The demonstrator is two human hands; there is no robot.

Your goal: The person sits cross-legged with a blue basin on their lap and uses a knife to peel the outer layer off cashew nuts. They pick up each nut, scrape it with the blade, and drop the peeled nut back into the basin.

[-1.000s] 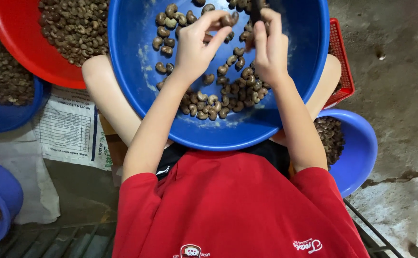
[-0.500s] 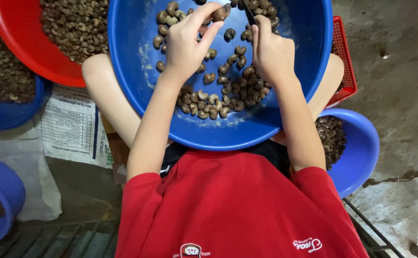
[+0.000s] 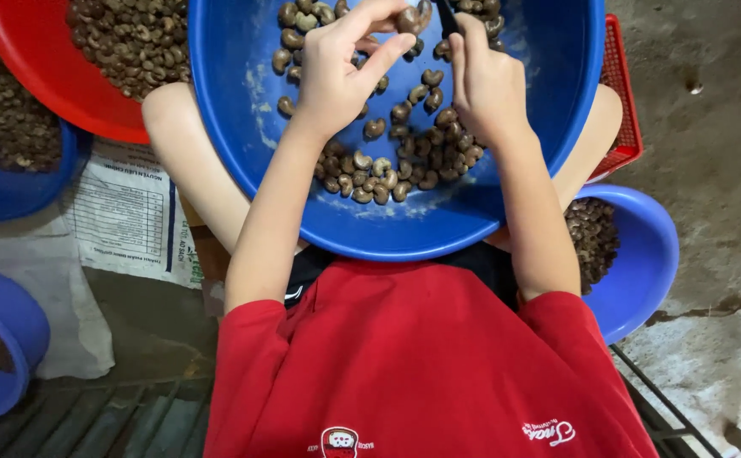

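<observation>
1. While the big round blue plastic basin (image 3: 243,127) rests across the person's lap, both bare hands work inside it, over the far half of its floor.
2. Inside that basin, the left hand (image 3: 337,72) pinches one brown curved cashew nut (image 3: 410,19) between thumb and forefinger tips, with the other fingers stretched out beside it.
3. Just right of that nut, the right hand (image 3: 485,80) is curled shut around a thin dark tool (image 3: 448,15), whose tip points toward the basin's far rim; how the tool ends cannot be told.
4. A loose heap of brown cashew nuts (image 3: 387,170) lies on the basin floor, below and between the two wrists, with more scattered toward the far rim.
5. Left of the basin, a red plastic bowl (image 3: 40,76) holds darker nuts, and its edge lies tucked under the basin's rim.
6. Right of the basin, a smaller blue plastic bowl (image 3: 642,263) sits low beside the knee, holding dark nuts.
7. Behind that smaller bowl, touching the basin's right side, a red mesh plastic crate (image 3: 623,110) shows only its edge.
8. Near the basin's left lower side, a printed white sack (image 3: 125,220) lies flat on the floor.
</observation>
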